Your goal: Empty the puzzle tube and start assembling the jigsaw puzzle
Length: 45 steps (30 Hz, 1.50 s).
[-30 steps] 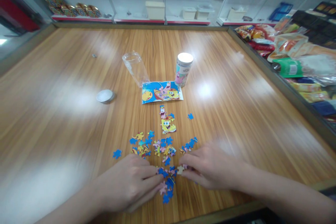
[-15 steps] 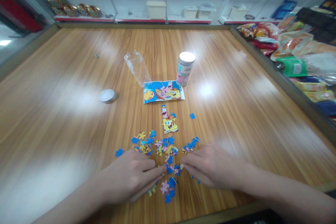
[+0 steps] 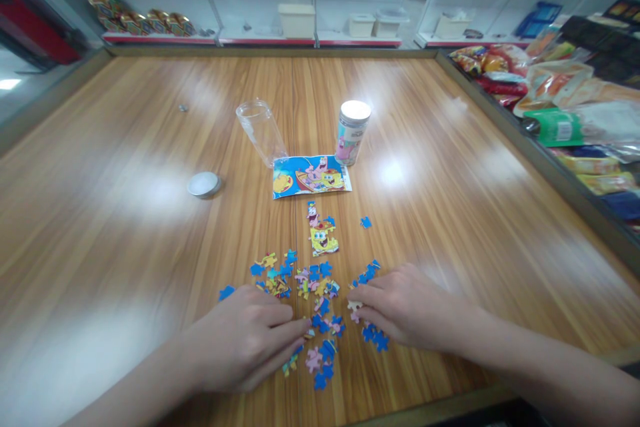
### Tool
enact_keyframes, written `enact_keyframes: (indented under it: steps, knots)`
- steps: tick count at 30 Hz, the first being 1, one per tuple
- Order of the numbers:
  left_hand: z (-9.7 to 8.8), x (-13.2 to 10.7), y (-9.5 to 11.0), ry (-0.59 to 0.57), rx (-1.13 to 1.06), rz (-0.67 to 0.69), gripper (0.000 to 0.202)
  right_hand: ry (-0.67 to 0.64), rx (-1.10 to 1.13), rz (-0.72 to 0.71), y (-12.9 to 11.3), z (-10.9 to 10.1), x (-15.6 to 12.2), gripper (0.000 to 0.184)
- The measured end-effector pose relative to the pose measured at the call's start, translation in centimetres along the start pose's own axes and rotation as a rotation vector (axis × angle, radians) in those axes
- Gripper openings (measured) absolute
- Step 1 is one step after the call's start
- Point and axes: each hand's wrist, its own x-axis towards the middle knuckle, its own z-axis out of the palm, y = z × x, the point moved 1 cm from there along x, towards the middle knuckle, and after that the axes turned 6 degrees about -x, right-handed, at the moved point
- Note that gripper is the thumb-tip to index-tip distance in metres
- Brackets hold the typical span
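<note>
Loose jigsaw puzzle pieces [image 3: 320,325], mostly blue, pink and yellow, lie in clusters in front of me. My left hand [image 3: 255,333] rests low over the left side, fingers stretched out and slightly apart, tips touching a small piece [image 3: 309,333]. Under its thumb side lie blue and green pieces [image 3: 290,365]. My right hand [image 3: 400,307] pinches a pale pink puzzle piece [image 3: 355,307] at its fingertips, against the table. Blue pieces [image 3: 376,337] lie just below that hand. Farther up is a joined section [image 3: 323,239] with a yellow cartoon face.
A picture sheet [image 3: 313,177] lies beyond the joined section. Behind it stand a clear plastic jar [image 3: 263,133] and a lidded printed jar [image 3: 353,133]. A round lid [image 3: 204,183] lies to the left. Packaged snacks [image 3: 555,80] fill the right side, past the table's raised edge.
My right hand has shifted right with the pale piece, uncovering blue pieces beneath it. My left hand has drawn back slightly to the left.
</note>
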Motion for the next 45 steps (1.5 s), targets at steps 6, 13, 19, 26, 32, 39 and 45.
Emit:
enact_keyframes:
  steps: [6,13,19,26,32,39,45]
  knots:
    - [0.2,-0.2,0.0,-0.076,-0.020,-0.010,0.020,0.059,0.068,-0.034,-0.3,0.5,0.3,0.028]
    - [0.1,-0.2,-0.1,-0.045,-0.047,-0.010,0.019,0.073,0.056,0.043,0.1,0.2,0.1,0.023]
    - [0.4,-0.4,-0.1,-0.105,-0.021,-0.024,0.022,-0.019,0.029,-0.057,0.0,0.0,0.2,0.017]
    - [-0.2,-0.5,-0.6,0.076,-0.015,0.011,0.026,0.205,0.059,-0.044,-0.2,0.5,0.4,0.018]
    - [-3.2,3.2,-5.3,0.673,-0.126,-0.223,0.020,0.673,-0.053,-0.050,4.8,-0.2,4.8,0.016]
    - [-1.6,6.0,-10.0,0.769,-0.050,-0.107,0.029,0.851,-0.050,-0.294,4.5,0.5,6.9,0.013]
    - [-1.5,5.9,-10.0,0.513,-0.074,0.010,0.007,0.341,-0.252,-0.296,1.7,1.9,4.7,0.022]
